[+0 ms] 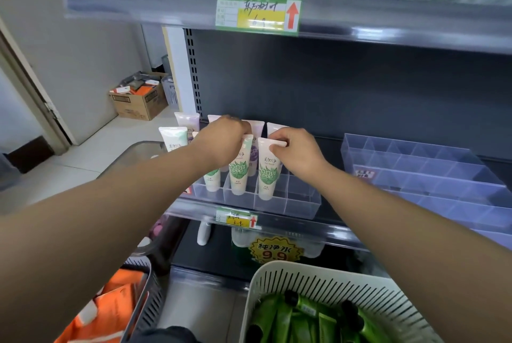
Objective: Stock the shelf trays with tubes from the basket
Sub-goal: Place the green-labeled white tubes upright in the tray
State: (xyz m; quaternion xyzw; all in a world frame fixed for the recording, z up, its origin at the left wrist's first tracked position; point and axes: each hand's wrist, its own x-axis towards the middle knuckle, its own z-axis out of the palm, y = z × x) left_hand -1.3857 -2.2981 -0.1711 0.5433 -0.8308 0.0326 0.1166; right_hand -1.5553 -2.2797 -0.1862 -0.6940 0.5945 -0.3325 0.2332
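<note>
Grip, right hand (293,154): I see thumb and fingers pinching the flat top of a tube (268,176), white with green print, standing upright in a front slot of the tray (302,205).
Left hand (221,143): fingers curled down over the neighbouring tubes (240,173); whether they grasp one I cannot tell.
Purple tubes (189,122): standing in the rear slots.
Second tray (415,168): to the right on the same shelf (346,231).
Basket (318,279): below, near me, holding green tubes (293,320).
Price tag (237,219): on the shelf edge under the tray.
</note>
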